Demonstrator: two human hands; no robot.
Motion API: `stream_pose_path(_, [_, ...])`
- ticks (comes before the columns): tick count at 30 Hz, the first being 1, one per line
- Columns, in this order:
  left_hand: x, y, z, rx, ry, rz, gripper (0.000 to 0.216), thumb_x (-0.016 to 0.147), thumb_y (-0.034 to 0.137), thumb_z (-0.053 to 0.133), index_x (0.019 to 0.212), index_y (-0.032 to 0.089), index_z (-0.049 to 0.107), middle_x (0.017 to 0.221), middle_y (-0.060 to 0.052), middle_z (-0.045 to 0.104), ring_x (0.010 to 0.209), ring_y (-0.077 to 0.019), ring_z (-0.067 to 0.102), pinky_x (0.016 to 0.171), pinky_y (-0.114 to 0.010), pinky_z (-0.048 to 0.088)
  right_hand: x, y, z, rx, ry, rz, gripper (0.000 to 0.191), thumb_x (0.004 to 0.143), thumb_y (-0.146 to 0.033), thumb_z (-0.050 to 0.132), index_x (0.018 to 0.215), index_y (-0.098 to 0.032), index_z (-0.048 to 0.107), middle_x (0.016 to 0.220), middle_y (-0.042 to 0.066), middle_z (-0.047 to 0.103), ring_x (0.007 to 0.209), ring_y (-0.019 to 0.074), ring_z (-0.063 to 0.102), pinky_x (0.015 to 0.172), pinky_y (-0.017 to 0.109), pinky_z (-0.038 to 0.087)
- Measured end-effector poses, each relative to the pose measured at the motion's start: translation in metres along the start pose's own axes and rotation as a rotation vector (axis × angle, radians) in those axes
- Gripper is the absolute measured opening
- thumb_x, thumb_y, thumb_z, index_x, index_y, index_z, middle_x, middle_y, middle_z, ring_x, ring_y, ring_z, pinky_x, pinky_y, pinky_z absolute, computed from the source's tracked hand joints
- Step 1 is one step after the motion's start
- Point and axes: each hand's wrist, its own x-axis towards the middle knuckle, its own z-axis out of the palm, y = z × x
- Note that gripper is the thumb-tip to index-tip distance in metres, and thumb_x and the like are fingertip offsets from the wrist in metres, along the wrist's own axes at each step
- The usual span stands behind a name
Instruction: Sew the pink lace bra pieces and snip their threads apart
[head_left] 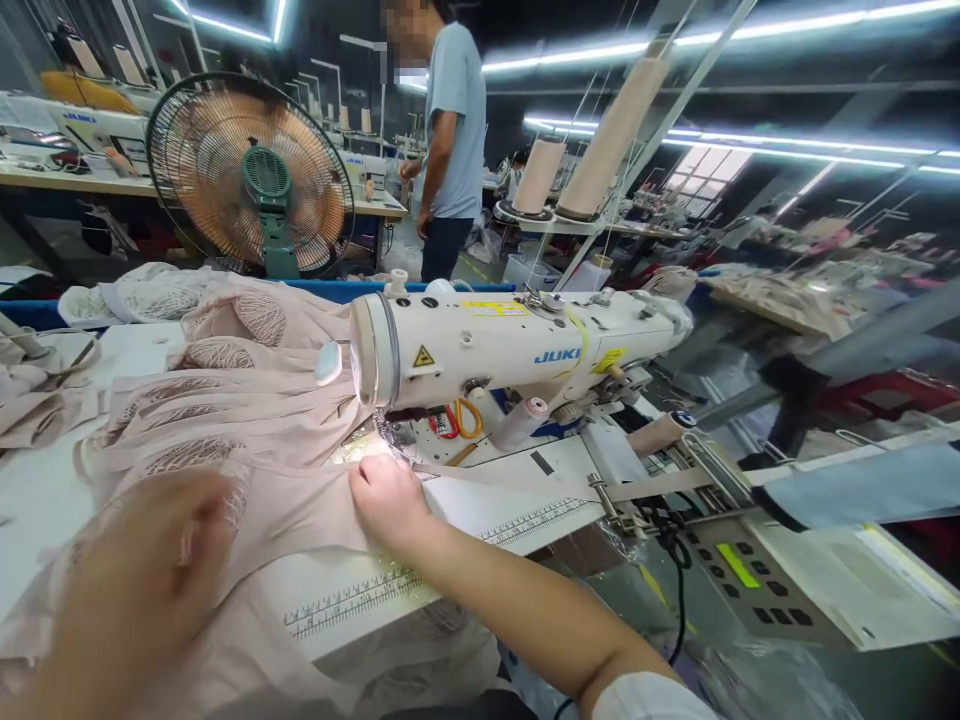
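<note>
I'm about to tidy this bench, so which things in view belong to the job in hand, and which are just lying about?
Seem part of the job:
- cloth
- machine
- band

Seem set aside:
- orange loop, perhaps scissors
- fan, standing behind

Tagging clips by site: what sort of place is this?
Most likely a garment factory's sewing floor: a JUKI sewing machine with beige fabric at its needle end, another JUKI machine on a table behind, and large thread cones beyond.
</note>
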Motion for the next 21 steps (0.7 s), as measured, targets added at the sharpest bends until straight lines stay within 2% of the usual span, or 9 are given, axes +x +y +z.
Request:
stream_pose_path(1, [0.005, 0.030, 0.014, -0.083, -0.006, 0.060, 0.046, 0.092, 0.036, 0.039, 0.138, 0.033, 0.041, 0.113, -0.002, 0.067, 0.099, -0.0252, 0.063, 0.084, -0.038, 0.053, -0.004, -0.002, 0.001, -0.004, 0.011, -0.002, 0.019, 0.082, -0.008, 0.051, 0.092, -0.014, 0.067, 0.090, 0.011, 0.064, 0.086, 0.0241, 0.057, 0.075, 0.037, 0.049])
stream_pose_path(2, [0.009, 0.055, 0.029, -0.153, -0.067, 0.161, 0.041, 0.094, 0.033, 0.036, 0.133, 0.027, 0.047, 0.115, -0.004, 0.067, 0.099, -0.0219, 0.064, 0.083, -0.033, 0.054, -0.008, -0.004, 0.002, -0.004, 0.023, -0.006, 0.021, 0.083, -0.010, 0.051, 0.098, -0.014, 0.066, 0.095, 0.012, 0.064, 0.089, 0.0245, 0.057, 0.078, 0.037, 0.049])
stream_pose_path(3, [0.014, 0.074, 0.046, -0.175, -0.138, 0.243, 0.040, 0.095, 0.031, 0.033, 0.129, 0.021, 0.052, 0.119, -0.007, 0.065, 0.106, -0.0208, 0.062, 0.089, -0.031, 0.052, -0.012, -0.005, 0.002, -0.001, 0.035, -0.013, 0.025, 0.084, -0.012, 0.051, 0.105, -0.013, 0.064, 0.099, 0.012, 0.064, 0.093, 0.0249, 0.057, 0.082, 0.038, 0.050])
stream_pose_path(5, [0.024, 0.089, 0.078, -0.123, -0.254, 0.352, 0.042, 0.097, 0.030, 0.028, 0.125, 0.015, 0.055, 0.125, -0.010, 0.064, 0.112, -0.0197, 0.060, 0.094, -0.030, 0.050, -0.021, -0.004, 0.001, 0.011, 0.051, -0.046, 0.035, 0.085, -0.016, 0.052, 0.119, -0.011, 0.058, 0.110, 0.013, 0.064, 0.103, 0.0253, 0.056, 0.092, 0.038, 0.047])
stream_pose_path(7, [0.031, 0.083, 0.101, -0.048, -0.307, 0.395, 0.047, 0.097, 0.035, 0.028, 0.126, 0.010, 0.056, 0.128, -0.013, 0.062, 0.115, -0.0223, 0.059, 0.095, -0.034, 0.050, -0.033, 0.001, -0.001, 0.037, 0.079, -0.111, 0.040, 0.087, -0.020, 0.050, 0.126, -0.010, 0.053, 0.121, 0.014, 0.060, 0.115, 0.0253, 0.051, 0.102, 0.038, 0.042])
stream_pose_path(10, [0.037, 0.064, 0.118, 0.003, -0.312, 0.403, 0.055, 0.096, 0.045, 0.031, 0.126, 0.007, 0.057, 0.131, -0.015, 0.059, 0.118, -0.0289, 0.056, 0.097, -0.041, 0.048, -0.055, 0.014, -0.006, 0.116, 0.146, -0.198, 0.035, 0.089, -0.019, 0.045, 0.121, -0.010, 0.056, 0.129, 0.015, 0.055, 0.124, 0.0261, 0.045, 0.106, 0.041, 0.039])
stream_pose_path(12, [0.039, 0.059, 0.122, 0.029, -0.305, 0.401, 0.057, 0.095, 0.047, 0.032, 0.126, 0.006, 0.058, 0.132, -0.017, 0.058, 0.121, -0.0326, 0.054, 0.099, -0.045, 0.045, -0.072, 0.022, -0.008, 0.152, 0.167, -0.185, 0.032, 0.088, -0.020, 0.046, 0.116, -0.010, 0.059, 0.126, 0.016, 0.057, 0.120, 0.0279, 0.048, 0.102, 0.043, 0.043])
stream_pose_path(16, [0.047, 0.064, 0.129, 0.069, -0.275, 0.390, 0.054, 0.095, 0.045, 0.035, 0.127, 0.007, 0.057, 0.133, -0.017, 0.057, 0.121, -0.0353, 0.052, 0.100, -0.049, 0.042, -0.097, 0.032, -0.008, 0.156, 0.161, -0.092, 0.035, 0.089, -0.024, 0.047, 0.120, -0.011, 0.057, 0.127, 0.014, 0.057, 0.118, 0.0290, 0.050, 0.099, 0.044, 0.045])
stream_pose_path(21, [0.058, 0.069, 0.132, 0.110, -0.245, 0.415, 0.051, 0.094, 0.041, 0.038, 0.124, 0.007, 0.060, 0.127, -0.018, 0.062, 0.113, -0.0356, 0.056, 0.094, -0.050, 0.043, -0.101, 0.034, -0.005, 0.166, 0.147, -0.084, 0.037, 0.091, -0.029, 0.048, 0.122, -0.012, 0.055, 0.133, 0.014, 0.054, 0.124, 0.0269, 0.046, 0.105, 0.042, 0.040])
